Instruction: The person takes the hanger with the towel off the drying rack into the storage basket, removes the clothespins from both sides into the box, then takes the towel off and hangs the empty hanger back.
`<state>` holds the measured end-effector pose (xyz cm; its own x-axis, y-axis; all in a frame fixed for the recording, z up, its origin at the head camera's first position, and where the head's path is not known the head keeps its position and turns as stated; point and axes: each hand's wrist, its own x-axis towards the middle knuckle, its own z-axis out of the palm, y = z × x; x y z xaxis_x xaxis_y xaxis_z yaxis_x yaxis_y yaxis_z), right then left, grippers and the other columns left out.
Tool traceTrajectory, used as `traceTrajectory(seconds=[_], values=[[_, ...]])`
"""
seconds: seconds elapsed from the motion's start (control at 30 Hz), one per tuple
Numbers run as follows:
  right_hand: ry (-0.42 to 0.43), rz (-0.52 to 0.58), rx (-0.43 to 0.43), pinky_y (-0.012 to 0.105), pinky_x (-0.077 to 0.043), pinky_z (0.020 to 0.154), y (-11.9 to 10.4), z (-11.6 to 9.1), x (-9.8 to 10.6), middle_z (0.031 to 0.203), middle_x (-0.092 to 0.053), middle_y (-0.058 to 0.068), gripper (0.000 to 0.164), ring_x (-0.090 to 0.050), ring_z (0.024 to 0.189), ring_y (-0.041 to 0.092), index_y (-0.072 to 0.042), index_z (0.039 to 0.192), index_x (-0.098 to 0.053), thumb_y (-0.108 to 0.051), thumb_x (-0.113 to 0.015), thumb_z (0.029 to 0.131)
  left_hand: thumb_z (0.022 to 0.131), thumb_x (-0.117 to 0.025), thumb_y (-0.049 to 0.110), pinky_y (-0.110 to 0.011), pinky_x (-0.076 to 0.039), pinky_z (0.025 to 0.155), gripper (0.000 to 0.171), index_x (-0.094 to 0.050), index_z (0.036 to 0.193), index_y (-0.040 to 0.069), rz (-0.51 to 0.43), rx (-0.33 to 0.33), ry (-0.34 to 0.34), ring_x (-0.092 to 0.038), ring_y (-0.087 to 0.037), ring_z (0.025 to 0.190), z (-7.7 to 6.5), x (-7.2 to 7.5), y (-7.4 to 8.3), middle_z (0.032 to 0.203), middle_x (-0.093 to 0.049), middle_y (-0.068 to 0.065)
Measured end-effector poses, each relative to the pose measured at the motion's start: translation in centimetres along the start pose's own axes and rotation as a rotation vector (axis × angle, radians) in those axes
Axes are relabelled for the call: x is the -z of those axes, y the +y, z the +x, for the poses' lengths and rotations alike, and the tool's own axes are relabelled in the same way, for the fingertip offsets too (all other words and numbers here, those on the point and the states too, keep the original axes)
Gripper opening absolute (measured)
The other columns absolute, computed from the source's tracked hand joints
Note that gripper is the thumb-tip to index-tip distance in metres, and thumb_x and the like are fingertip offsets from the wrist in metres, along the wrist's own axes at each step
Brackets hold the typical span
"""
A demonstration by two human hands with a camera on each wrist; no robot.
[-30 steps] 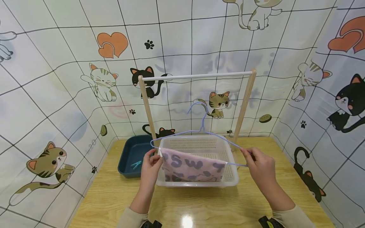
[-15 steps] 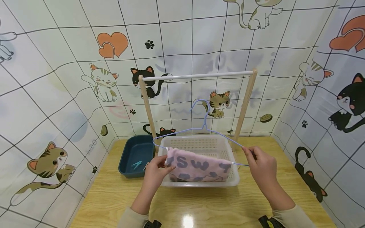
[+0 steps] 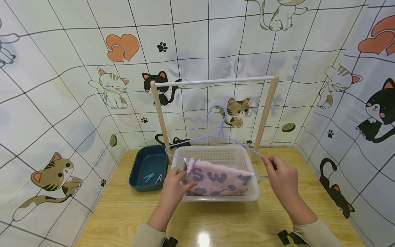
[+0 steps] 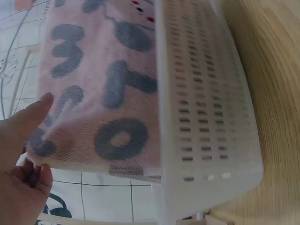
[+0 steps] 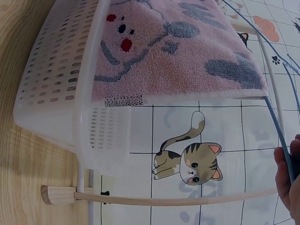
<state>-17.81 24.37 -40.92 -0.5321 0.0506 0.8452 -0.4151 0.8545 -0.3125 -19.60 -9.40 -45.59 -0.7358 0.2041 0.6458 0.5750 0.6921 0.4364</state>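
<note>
A pink towel (image 3: 220, 180) with grey letters and patterns hangs folded over the lower bar of a blue wire hanger (image 3: 221, 132). My left hand (image 3: 176, 183) pinches the towel's left upper edge between thumb and fingers; the cloth bunches there. In the left wrist view, the left hand (image 4: 23, 164) has the towel's corner at its fingertips. My right hand (image 3: 282, 175) grips the hanger's right end, apart from the towel. The right wrist view has the right hand (image 5: 291, 173) at its edge, partly cut off, around the wire. The towel's lower part hangs inside the basket.
A white perforated basket (image 3: 222, 198) stands on the wooden table (image 3: 234, 223). Left of it sits a dark blue tray (image 3: 135, 183) with a teal clothespin (image 3: 148, 177) and a paler one (image 3: 158, 179). Behind rises a wooden rack with a white rod (image 3: 213, 81).
My left hand has moved right along the bar, drawing the towel's left edge rightward and bunching it. The hanger has risen slightly. The right hand keeps its grip.
</note>
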Motion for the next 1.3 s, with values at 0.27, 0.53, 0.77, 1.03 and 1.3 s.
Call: traceTrajectory(seconds=[0.27, 0.53, 0.77, 1.03, 1.3], values=[[-0.014, -0.005, -0.008, 0.020, -0.025, 0.037, 0.2, 0.1, 0.1, 0.052, -0.046, -0.008, 0.015, -0.026, 0.042, -0.005, -0.005, 0.075, -0.065, -0.007, -0.079, 0.080, 0.067, -0.088, 0.004, -0.026, -0.039, 0.057, 0.018, -0.071, 0.072, 0.006, 0.046, -0.170, 0.143, -0.042, -0.011, 0.068, 0.0, -0.1, -0.4, 0.074, -0.044, 0.002], [-0.014, 0.022, -0.063, 0.019, -0.024, 0.038, 0.1, 0.2, 0.2, 0.052, -0.044, -0.009, 0.015, -0.027, 0.042, -0.003, -0.005, 0.073, -0.065, -0.007, -0.078, 0.082, 0.077, -0.081, 0.002, -0.037, -0.049, 0.077, 0.027, -0.056, 0.069, 0.008, -0.159, -0.163, 0.157, -0.049, -0.026, 0.104, 0.2, 0.4, -0.2, 0.114, -0.051, -0.013], [-0.025, 0.025, -0.082, 0.020, -0.024, 0.039, 0.1, 0.2, 0.1, 0.052, -0.041, -0.010, 0.017, -0.027, 0.042, -0.002, -0.007, 0.072, -0.064, -0.008, -0.077, 0.084, 0.080, -0.075, 0.000, -0.039, -0.038, 0.103, 0.035, -0.049, 0.061, 0.013, -0.355, -0.216, 0.109, -0.045, -0.032, 0.126, 0.3, 0.8, 0.1, 0.133, -0.057, -0.011], [-0.027, 0.018, -0.068, 0.020, -0.023, 0.039, 0.3, 0.3, 0.1, 0.052, -0.041, -0.010, 0.015, -0.025, 0.042, -0.003, -0.006, 0.074, -0.064, -0.007, -0.076, 0.084, 0.078, -0.063, -0.018, -0.043, -0.034, 0.108, 0.038, -0.045, 0.057, 0.009, -0.443, -0.261, 0.029, -0.047, -0.044, 0.124, 0.9, 2.4, 2.6, 0.114, -0.067, -0.020], [-0.072, -0.001, -0.065, 0.021, -0.023, 0.038, 0.2, 0.3, 0.3, 0.052, -0.040, -0.008, 0.017, -0.027, 0.039, 0.004, -0.005, 0.075, -0.062, -0.010, -0.073, 0.088, 0.081, -0.068, -0.011, -0.038, -0.049, 0.093, 0.030, -0.055, 0.065, 0.010, -0.443, -0.219, 0.037, -0.062, -0.034, 0.107, 0.7, 0.7, 0.6, 0.094, -0.072, -0.009]])
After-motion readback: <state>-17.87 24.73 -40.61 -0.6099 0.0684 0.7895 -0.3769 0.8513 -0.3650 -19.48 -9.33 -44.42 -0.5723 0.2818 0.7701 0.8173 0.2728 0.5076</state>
